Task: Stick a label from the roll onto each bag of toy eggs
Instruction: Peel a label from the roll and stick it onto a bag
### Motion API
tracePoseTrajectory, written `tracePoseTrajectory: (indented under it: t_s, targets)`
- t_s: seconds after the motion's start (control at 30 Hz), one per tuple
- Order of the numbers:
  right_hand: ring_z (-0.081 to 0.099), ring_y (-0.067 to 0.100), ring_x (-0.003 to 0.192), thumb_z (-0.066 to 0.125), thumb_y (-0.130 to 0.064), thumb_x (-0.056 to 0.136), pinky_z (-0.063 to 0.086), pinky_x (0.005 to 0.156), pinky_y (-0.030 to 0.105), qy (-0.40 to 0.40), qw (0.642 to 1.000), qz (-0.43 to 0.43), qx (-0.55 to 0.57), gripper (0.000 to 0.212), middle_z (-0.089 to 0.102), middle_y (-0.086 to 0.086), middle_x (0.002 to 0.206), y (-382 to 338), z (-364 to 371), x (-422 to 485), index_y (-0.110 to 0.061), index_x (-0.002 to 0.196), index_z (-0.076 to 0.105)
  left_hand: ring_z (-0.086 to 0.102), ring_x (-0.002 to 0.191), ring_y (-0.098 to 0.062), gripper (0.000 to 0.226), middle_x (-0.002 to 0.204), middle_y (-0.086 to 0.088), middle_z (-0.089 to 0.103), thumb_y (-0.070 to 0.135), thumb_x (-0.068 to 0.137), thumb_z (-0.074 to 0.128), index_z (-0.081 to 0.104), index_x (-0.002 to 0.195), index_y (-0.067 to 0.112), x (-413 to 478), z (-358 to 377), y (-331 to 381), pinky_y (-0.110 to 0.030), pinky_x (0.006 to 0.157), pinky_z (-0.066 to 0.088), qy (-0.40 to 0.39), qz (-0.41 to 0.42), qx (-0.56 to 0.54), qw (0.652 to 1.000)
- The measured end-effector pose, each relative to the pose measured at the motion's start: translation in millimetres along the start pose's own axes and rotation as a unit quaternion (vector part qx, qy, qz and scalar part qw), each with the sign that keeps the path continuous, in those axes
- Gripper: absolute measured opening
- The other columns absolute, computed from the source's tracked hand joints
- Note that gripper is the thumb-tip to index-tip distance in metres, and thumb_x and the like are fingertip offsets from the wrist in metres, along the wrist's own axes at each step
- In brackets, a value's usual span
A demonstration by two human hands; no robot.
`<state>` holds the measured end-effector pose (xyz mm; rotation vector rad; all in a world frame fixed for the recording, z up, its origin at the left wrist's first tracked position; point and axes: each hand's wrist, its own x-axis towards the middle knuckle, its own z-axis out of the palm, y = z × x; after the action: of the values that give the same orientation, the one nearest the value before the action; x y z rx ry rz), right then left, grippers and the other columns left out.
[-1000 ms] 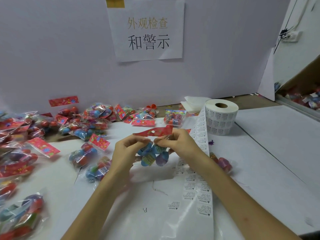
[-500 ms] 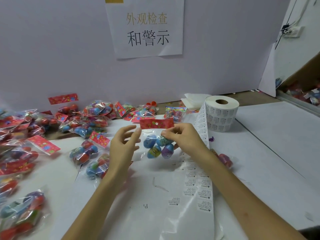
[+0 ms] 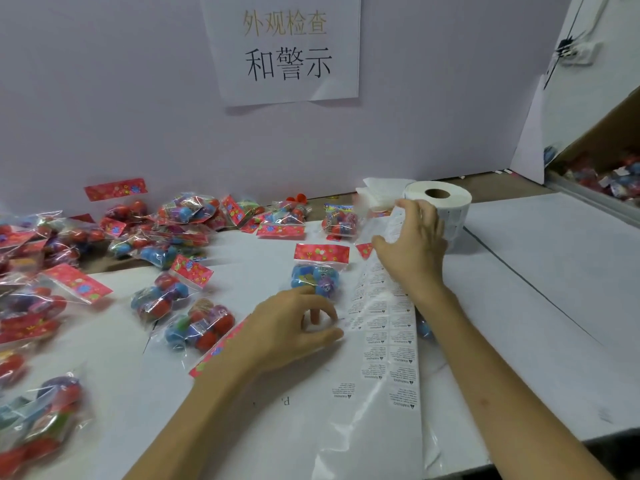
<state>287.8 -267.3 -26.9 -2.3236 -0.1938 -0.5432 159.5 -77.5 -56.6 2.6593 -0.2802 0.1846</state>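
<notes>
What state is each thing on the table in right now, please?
label roll: upright, partly unwound.
label strip: trailing from roll, some labels gone.
centre bag: lying flat, unheld.
left hand: loosely curled beside strip, empty.
right hand: fingers straight, touching strip by roll.

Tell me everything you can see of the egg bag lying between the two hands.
The bag is clear plastic with a red flowered card header across its top. Blue and purple toy eggs sit bunched inside. It lies flat on the white table sheet, header pointing away from the person, just left of the label strip. The left hand hovers at its near edge; whether they touch cannot be told.
</notes>
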Motion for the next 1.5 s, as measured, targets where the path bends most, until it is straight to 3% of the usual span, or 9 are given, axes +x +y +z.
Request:
tracePoseTrajectory:
  t_s: [0.2, 0.33, 0.5, 0.7, 0.8, 0.87, 1.0, 1.07, 1.5]
  targets:
    - [0.047, 0.020, 0.119, 0.072, 0.003, 0.084, 0.048, 0.076, 0.012, -0.025, 0.950, 0.135, 0.280, 0.080, 0.040, 0.005, 0.140, 3.5, 0.5, 5.1, -0.018, 0.149, 0.032, 0.052, 0.086, 0.009, 0.031, 0.101, 0.019, 0.056, 0.058, 0.092, 0.065, 0.073, 0.113, 0.037, 1.8, -0.6, -8.3, -0.013, 0.066, 0.037, -0.016, -0.001, -0.018, 1.000]
    - [0.065, 0.018, 0.098, 0.065, 0.000, 0.089, 0.057, 0.076, 0.031, -0.122, 0.904, 0.202, 0.356, 0.066, 0.062, 0.004, 0.121, -2.4, 1.1, 2.7, -0.019, 0.147, 0.039, 0.052, 0.088, 0.008, 0.041, 0.103, 0.020, 0.057, 0.069, 0.089, 0.060, 0.073, 0.116, 0.040, 3.7, 0.3, -8.9, -0.014, 0.067, 0.037, -0.034, -0.033, -0.042, 0.998]
    - [0.071, 0.024, 0.092, 0.060, 0.004, 0.091, 0.055, 0.063, 0.028, -0.104, 0.871, 0.223, 0.425, 0.048, 0.068, 0.011, 0.115, -3.4, 2.8, 3.3, -0.021, 0.131, 0.054, 0.058, 0.083, -0.005, 0.048, 0.097, 0.012, 0.063, 0.091, 0.065, 0.054, 0.066, 0.089, 0.051, 5.3, -2.2, -2.4, -0.019, 0.068, 0.044, -0.074, -0.093, -0.124, 0.985]
    - [0.071, 0.022, 0.094, 0.059, 0.008, 0.089, 0.061, 0.072, 0.033, -0.061, 0.838, 0.244, 0.485, 0.045, 0.069, 0.009, 0.111, -1.9, -0.4, 6.1, -0.016, 0.127, 0.055, 0.069, 0.082, -0.003, 0.013, 0.094, 0.013, 0.078, 0.041, 0.090, 0.077, 0.081, 0.099, 0.034, 3.3, -3.6, 3.9, -0.018, 0.073, 0.053, -0.036, -0.131, -0.345, 0.929]
    - [0.062, 0.017, 0.104, 0.063, 0.006, 0.085, 0.056, 0.094, 0.041, 0.018, 0.927, 0.151, 0.343, 0.050, 0.059, -0.002, 0.117, -4.3, -1.4, 0.6, -0.014, 0.129, 0.050, 0.077, 0.095, -0.024, 0.019, 0.106, -0.003, 0.080, 0.015, 0.091, 0.076, 0.080, 0.109, 0.017, 2.5, -4.7, 8.8, -0.028, 0.076, 0.061, -0.020, -0.151, -0.459, 0.876]
    - [0.058, 0.017, 0.103, 0.065, 0.006, 0.081, 0.053, 0.092, 0.035, 0.101, 0.964, 0.001, 0.245, 0.042, 0.056, -0.003, 0.114, -9.8, -5.6, -5.1, -0.012, 0.118, 0.059, 0.077, 0.098, -0.030, 0.024, 0.108, -0.007, 0.079, 0.010, 0.089, 0.076, 0.077, 0.113, 0.012, 3.1, -4.6, 9.9, -0.035, 0.081, 0.062, -0.001, -0.159, -0.480, 0.863]
    - [0.060, 0.009, 0.093, 0.069, -0.003, 0.083, 0.047, 0.084, 0.022, 0.034, 0.950, -0.201, 0.238, 0.015, 0.068, -0.010, 0.092, -25.9, -10.6, -18.7, -0.017, 0.087, 0.073, 0.074, 0.101, -0.038, 0.036, 0.111, -0.014, 0.078, 0.014, 0.080, 0.082, 0.077, 0.115, 0.009, 3.4, -5.8, 7.3, -0.047, 0.090, 0.060, 0.035, -0.175, -0.522, 0.834]
    - [0.058, 0.013, 0.101, 0.075, -0.010, 0.080, 0.043, 0.095, 0.030, -0.050, 0.941, -0.265, 0.206, 0.009, 0.070, -0.008, 0.096, -33.3, -6.3, -27.6, -0.018, 0.085, 0.076, 0.073, 0.099, -0.037, 0.033, 0.111, -0.019, 0.076, 0.011, 0.081, 0.079, 0.076, 0.114, 0.007, 3.0, -7.6, 6.2, -0.046, 0.089, 0.058, 0.054, -0.169, -0.549, 0.817]
    - [0.051, 0.008, 0.111, 0.083, -0.030, 0.081, 0.036, 0.102, 0.043, -0.174, 0.938, -0.268, 0.134, 0.014, 0.066, -0.018, 0.106, -32.4, 1.4, -32.6, -0.027, 0.095, 0.079, 0.072, 0.094, -0.035, 0.028, 0.113, -0.025, 0.073, 0.004, 0.096, 0.062, 0.072, 0.121, 0.008, 1.4, -9.5, 7.4, -0.037, 0.074, 0.059, 0.047, -0.160, -0.591, 0.790]
